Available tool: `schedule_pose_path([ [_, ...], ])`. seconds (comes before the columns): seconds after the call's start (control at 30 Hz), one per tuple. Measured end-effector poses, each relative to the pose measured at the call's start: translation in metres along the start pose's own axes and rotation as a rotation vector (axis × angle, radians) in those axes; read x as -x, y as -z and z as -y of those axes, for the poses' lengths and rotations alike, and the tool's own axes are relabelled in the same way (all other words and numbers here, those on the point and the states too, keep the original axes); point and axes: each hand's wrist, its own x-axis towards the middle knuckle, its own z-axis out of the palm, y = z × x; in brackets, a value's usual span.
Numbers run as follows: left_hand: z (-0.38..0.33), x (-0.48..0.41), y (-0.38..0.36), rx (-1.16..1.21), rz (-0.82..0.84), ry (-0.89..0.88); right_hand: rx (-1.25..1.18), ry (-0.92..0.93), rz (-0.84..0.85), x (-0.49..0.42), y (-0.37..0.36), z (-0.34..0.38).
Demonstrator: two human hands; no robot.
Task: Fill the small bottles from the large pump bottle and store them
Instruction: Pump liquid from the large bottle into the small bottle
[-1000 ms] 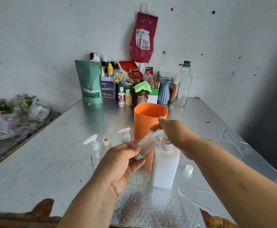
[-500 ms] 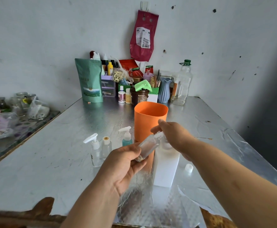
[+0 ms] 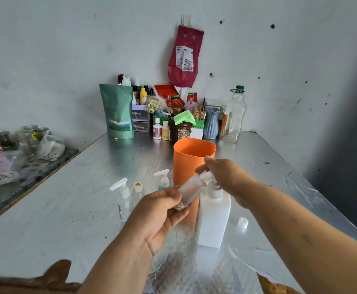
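My left hand (image 3: 158, 213) grips a small clear bottle (image 3: 191, 190) by its base, tilted with its open neck up to the right. My right hand (image 3: 226, 179) lies over the pump head of the large white pump bottle (image 3: 213, 219), and the pump spout is hidden under it. The small bottle's mouth meets the pump right under my right fingers. Three more small bottles stand to the left: a clear pump bottle (image 3: 123, 200), a clear bottle with a tan cap (image 3: 138, 192) and a teal-filled pump bottle (image 3: 163, 181). A loose white cap (image 3: 243, 222) lies right of the big bottle.
An orange cup (image 3: 191, 160) stands just behind the bottles. Clutter fills the back of the silver table (image 3: 67, 209): a green pouch (image 3: 117, 114), a blue vase (image 3: 211, 122), a tall clear bottle (image 3: 234, 117). Jars (image 3: 25, 136) sit on a side surface at the left.
Both hands and the small bottle stay almost where they were; my right hand has shifted a little on the pump head.
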Motion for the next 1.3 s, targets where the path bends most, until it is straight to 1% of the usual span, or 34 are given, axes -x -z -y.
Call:
schedule_pose_path([
  [0.27, 0.006, -0.009, 0.006, 0.004, 0.012, -0.007, 0.034, 0.031, -0.006, -0.008, -0.005, -0.007],
  [0.5, 0.014, -0.011, 0.011, -0.055, 0.046, -0.025, 0.072, 0.022, -0.035, -0.004, -0.007, -0.008],
  [0.6, 0.014, -0.009, 0.012, -0.218, 0.081, -0.091, 0.027, 0.018, -0.036, 0.001, -0.004, -0.005],
  [0.73, 0.016, -0.009, 0.008, -0.632, 0.058, -0.219, -0.031, -0.004, -0.018, 0.007, 0.000, -0.002],
  [0.83, 0.020, -0.010, 0.006, -0.808, 0.072, -0.275, -0.025, 0.002, -0.012, 0.009, 0.002, 0.002],
  [0.97, 0.023, -0.011, 0.005, -0.833, 0.063, -0.295, -0.005, 0.002, 0.003, 0.008, 0.002, 0.004],
  [1.3, 0.024, -0.018, 0.009, -0.761, 0.060, -0.304, -0.019, 0.005, 0.004, 0.004, 0.003, -0.001],
])
